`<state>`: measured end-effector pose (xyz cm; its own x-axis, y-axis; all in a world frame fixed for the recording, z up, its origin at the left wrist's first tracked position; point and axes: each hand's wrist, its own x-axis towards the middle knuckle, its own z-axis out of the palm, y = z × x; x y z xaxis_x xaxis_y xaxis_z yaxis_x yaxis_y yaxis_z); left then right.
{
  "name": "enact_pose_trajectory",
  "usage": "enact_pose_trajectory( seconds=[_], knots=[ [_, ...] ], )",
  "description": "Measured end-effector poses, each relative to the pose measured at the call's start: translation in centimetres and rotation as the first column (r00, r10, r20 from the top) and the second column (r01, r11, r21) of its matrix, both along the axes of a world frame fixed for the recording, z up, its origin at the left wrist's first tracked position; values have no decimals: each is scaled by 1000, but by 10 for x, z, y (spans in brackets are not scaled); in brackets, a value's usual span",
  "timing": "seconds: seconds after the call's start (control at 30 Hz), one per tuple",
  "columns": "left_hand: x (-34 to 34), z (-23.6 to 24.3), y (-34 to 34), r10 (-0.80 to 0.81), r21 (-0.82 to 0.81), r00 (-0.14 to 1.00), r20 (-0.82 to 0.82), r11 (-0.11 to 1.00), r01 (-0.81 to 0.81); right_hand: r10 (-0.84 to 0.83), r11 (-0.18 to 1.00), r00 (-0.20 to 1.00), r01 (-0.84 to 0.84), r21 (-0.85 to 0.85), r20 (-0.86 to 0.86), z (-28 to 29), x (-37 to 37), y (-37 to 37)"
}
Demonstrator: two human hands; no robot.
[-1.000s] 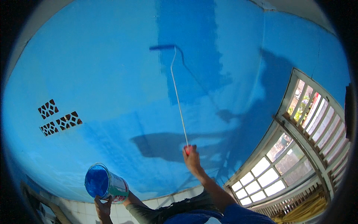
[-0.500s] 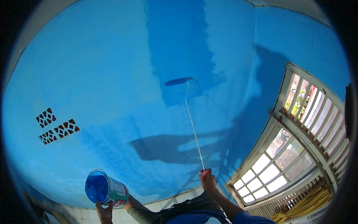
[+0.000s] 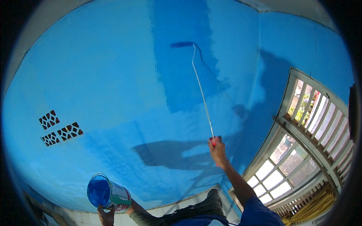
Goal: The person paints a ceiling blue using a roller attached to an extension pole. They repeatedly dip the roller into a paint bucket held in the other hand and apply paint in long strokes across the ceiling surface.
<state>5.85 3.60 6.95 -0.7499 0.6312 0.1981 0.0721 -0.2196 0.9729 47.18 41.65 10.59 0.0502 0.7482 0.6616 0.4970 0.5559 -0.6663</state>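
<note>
My right hand is closed around the red handle of a paint roller, arm stretched up and forward. Its long thin metal rod rises to a dark blue roller head, which lies over the darker painted strip on the light blue wall. At the lower left, my left hand grips a tilted paint bucket near its rim; the thumb shows at the opening. Blue paint coats the inside, and the wire handle loops over the top.
Patterned vent blocks pierce the wall at left. On the right is a barred window with a white frame and a yellow curtain below. White tiles run along the wall's lower edge. My shadow falls on the wall.
The roller has moved up the darker strip, with my right hand and arm rising along with it. My left hand and the bucket have hardly moved.
</note>
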Motion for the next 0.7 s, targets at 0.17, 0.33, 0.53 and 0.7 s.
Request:
enact_pose_trajectory(
  seconds=[0.17, 0.33, 0.53, 0.7],
  knots=[
    [-27, -25, 1, -4, -181, 564, -826, 949, -258, 8, 996, 1000, -7, 89, -9, 100, -13, 37],
    [-17, -14, 2, -11, -214, 630, -777, 945, -248, 12, 996, 999, -9, 88, -29, 163, -27, 49],
    [-20, -23, -2, 18, -183, 566, -824, 938, -295, -4, 1000, 1000, 4, -3, -31, 99, -35, 20],
    [-19, -24, 9, -42, -24, 976, -212, 999, 38, -23, 982, 1000, 25, 187, -11, 120, -24, 46]
  ],
)
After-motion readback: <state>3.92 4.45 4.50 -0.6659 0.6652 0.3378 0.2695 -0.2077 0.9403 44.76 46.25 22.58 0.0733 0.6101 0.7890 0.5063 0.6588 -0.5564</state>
